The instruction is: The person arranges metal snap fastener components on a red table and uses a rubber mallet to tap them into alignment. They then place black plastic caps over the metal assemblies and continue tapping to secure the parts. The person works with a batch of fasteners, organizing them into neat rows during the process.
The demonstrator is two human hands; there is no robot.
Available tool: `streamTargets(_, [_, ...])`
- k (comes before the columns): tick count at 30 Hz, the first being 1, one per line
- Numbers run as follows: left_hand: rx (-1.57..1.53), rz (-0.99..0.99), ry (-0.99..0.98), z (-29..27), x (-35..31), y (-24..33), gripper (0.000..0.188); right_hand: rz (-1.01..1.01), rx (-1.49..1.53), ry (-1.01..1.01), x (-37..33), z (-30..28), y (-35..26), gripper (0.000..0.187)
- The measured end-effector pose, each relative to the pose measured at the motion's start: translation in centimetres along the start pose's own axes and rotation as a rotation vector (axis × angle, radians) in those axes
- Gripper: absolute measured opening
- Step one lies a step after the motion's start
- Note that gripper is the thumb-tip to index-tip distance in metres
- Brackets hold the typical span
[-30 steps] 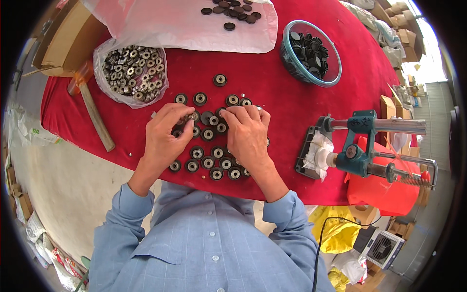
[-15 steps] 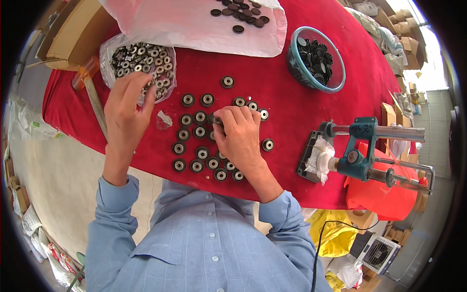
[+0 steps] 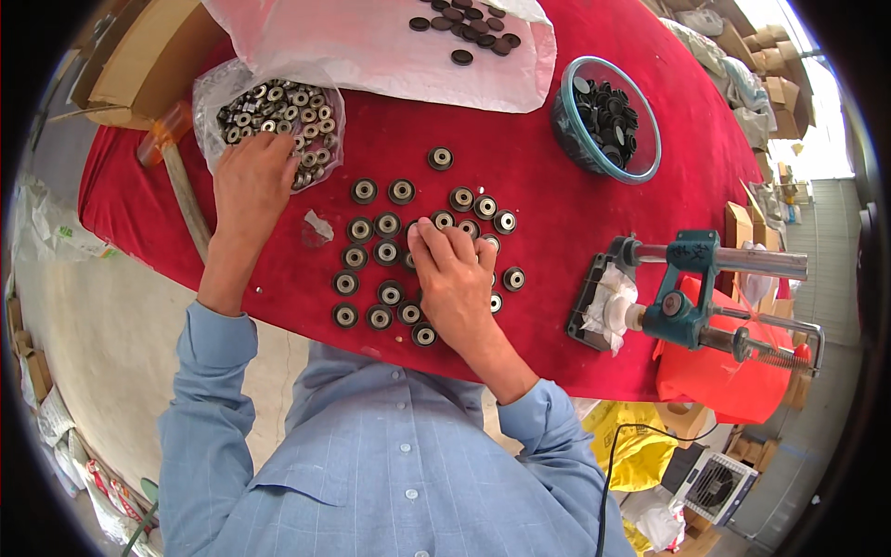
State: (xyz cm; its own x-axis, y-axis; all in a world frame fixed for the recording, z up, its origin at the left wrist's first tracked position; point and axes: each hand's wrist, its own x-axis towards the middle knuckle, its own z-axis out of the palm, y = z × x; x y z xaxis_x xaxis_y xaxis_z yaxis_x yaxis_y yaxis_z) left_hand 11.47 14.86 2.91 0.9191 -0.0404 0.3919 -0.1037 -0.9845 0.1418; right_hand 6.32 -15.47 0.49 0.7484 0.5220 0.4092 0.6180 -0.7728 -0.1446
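At the back left, my left hand [image 3: 252, 181] reaches over the near side of a clear plastic bag [image 3: 206, 102] full of small metal bearings [image 3: 303, 98]. Its fingers are bent together among them; the fingertips are hidden. My right hand [image 3: 457, 283] is over the middle of the red cloth, fingers closed and pointing down. Its thumb and forefinger are at a black-rimmed wheel [image 3: 412, 228], mostly covered by them. Around this hand lie several more black wheels with metal bearing centres [image 3: 386, 225], flat on the cloth in loose rows; some are partly under the palm.
A clear tub [image 3: 657, 139] of black discs stands at the back right. More dark discs [image 3: 461, 58] lie on a white sheet [image 3: 390, 74]. At the right is a green hand press [image 3: 682, 302]. A hammer [image 3: 181, 190] and a plastic scrap [image 3: 317, 227] lie at left.
My left hand has lowered into the bearings and its fingers have drawn together. My right hand has shifted slightly, its fingers now lower over the wheels; more bearing centres show beside it.
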Motion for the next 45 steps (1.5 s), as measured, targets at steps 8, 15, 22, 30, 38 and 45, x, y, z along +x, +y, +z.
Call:
streamTargets(8, [-0.462,0.058,0.108,-3.1,-3.3,3.9,0.031,0.079,-0.034,0.011,-1.1,0.1,-1.3,0.045])
streamTargets(15, [-0.539,-0.015,-0.238,-3.3,-12.4,8.8,0.118,0.099,0.215,0.104,-0.8,-2.4,1.9,0.053])
streamTargets(22, [-0.429,0.069,-0.29,-2.0,-13.6,12.2,0.118,0.289,0.27,0.136,-6.3,-5.4,5.1,0.048])
streamTargets(30, [-0.45,0.07,-0.303,-1.8,-14.3,11.9,0.108,0.051,-0.007,0.032,-3.1,-2.0,4.6,0.055])
streamTargets(38, [-0.473,0.0,-0.244,-2.0,-15.8,11.0,0.108,0.097,-0.019,-0.022,-2.9,-1.5,4.6,0.054])
streamTargets(45, [-0.492,-0.005,-0.242,-2.0,-15.5,11.2,0.111,0.133,-0.077,0.005,-3.9,-1.4,3.6,0.043])
